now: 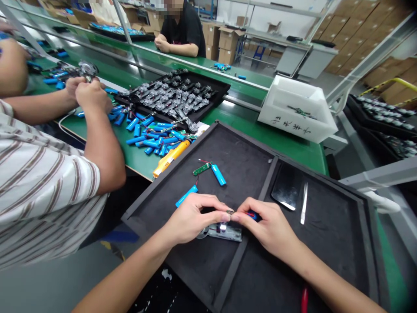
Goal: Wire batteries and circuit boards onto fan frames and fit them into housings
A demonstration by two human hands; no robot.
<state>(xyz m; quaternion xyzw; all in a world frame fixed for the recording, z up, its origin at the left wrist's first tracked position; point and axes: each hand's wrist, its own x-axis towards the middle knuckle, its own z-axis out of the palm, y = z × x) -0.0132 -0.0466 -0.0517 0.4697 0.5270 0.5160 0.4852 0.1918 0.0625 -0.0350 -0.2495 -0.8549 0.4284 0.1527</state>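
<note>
My left hand (192, 217) and my right hand (265, 224) meet over a black foam tray (234, 148). The left fingers pinch a small part at the tip, just above a clear plastic housing (224, 232) lying on the tray. The right fingers are closed on a blue battery cell (253, 214) with red wire. Another blue cell (186, 195) lies just left of my left hand. Farther back rests a blue cell (218, 174) wired to a green circuit board (202, 169).
A phone (286, 188) and tweezers (304, 202) lie in the tray's right section. A co-worker in a striped shirt (39, 182) works at my left beside loose blue cells (153, 134), an orange tool (171, 157) and a tray of grey parts (176, 93). A white bin (296, 108) stands behind.
</note>
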